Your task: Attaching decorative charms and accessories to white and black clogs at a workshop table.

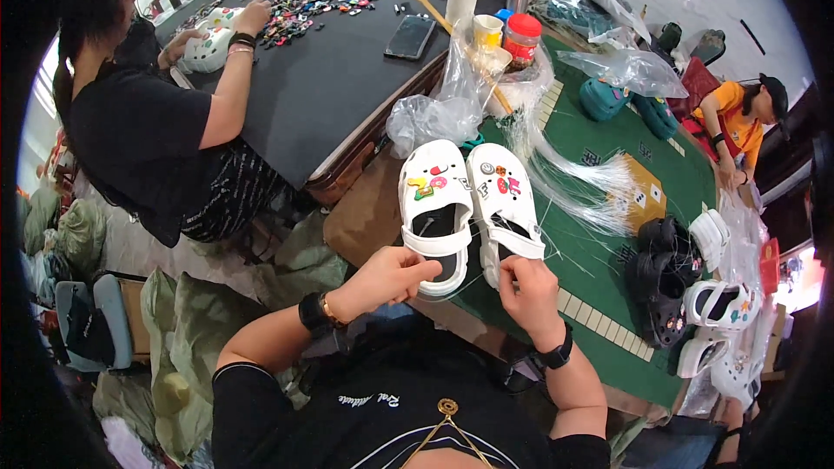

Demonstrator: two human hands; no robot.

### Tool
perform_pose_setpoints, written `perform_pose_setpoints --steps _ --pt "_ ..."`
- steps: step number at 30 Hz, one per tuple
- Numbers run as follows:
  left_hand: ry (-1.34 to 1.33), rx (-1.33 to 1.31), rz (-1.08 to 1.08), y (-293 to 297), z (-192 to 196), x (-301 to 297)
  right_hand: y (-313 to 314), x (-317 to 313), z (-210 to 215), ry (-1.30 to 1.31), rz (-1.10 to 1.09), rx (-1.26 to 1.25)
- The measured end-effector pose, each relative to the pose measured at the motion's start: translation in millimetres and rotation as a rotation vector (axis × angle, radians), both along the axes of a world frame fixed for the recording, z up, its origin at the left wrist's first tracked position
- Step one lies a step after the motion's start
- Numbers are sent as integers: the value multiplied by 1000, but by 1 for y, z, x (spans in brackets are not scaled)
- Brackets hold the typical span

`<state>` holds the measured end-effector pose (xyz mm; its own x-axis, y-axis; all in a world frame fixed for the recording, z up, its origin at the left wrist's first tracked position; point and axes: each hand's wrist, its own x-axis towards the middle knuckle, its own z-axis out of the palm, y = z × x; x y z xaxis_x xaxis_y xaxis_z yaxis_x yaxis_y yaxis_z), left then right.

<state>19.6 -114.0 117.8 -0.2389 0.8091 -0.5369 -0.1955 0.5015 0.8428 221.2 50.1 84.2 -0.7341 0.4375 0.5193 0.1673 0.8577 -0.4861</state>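
Note:
A pair of white clogs stands side by side before me, toes pointing away. Colourful charms dot the left clog [433, 162] and the right clog [497, 165]. Fine clear strands show around their straps and openings. At the left clog's heel, my left hand [395, 276] is closed in a pinch. My right hand [528, 291] pinches just behind the right clog's heel. A faint thin strand runs between the hands; its ends in my fingers are hard to make out.
A bundle of white strands [578, 187] lies on the green table [578, 260]. Black clogs [665, 274] and more white clogs [723, 304] are at right. A red-lidded jar [522, 39] stands beyond. Co-workers sit left, one holding a white clog [208, 45], and right.

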Motion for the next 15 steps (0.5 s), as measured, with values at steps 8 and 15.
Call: perform_pose_setpoints --steps 8,15 --pt "24 161 231 -23 -29 -22 -3 -3 -9 10 -56 86" --pt "582 387 329 -17 -16 -22 -4 -4 -10 -5 -65 66"
